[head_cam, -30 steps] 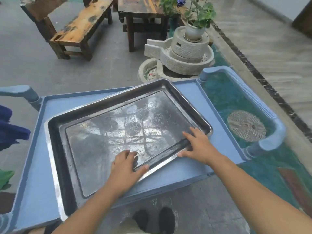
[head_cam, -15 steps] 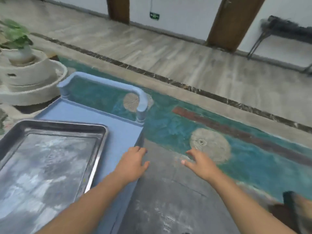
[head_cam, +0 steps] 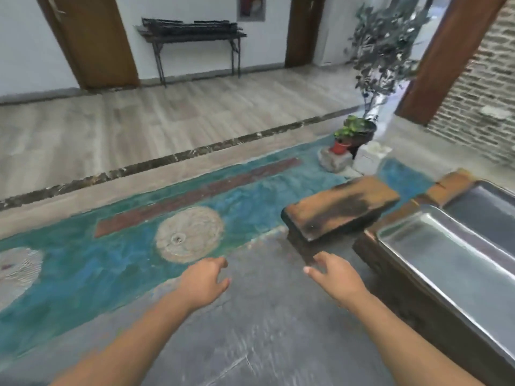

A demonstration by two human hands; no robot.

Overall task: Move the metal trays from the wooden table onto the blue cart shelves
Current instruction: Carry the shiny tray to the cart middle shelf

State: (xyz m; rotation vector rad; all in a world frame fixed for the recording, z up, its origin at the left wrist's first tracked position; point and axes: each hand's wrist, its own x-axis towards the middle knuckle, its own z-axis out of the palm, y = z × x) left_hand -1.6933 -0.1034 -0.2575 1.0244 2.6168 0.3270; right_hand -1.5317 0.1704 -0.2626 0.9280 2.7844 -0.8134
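A shiny metal tray (head_cam: 451,263) lies on the dark wooden table (head_cam: 398,296) at the right edge of the view. A second, darker tray (head_cam: 490,210) sits behind it on the same table. My left hand (head_cam: 203,282) hangs over the grey floor with its fingers loosely apart and nothing in it. My right hand (head_cam: 334,277) is also empty and spread, a short way left of the table's near corner. The blue cart is out of view.
A wooden bench (head_cam: 340,207) stands just left of the table, ahead of my right hand. Potted plants (head_cam: 351,135) sit on stone blocks behind it. A painted blue-green strip with round stone discs (head_cam: 189,238) crosses the floor. A brick wall (head_cam: 479,87) rises at right.
My hands let go of the tray on the blue cart. The view has swung right, away from the cart and onto the wooden table with its trays. Both hands stay empty.
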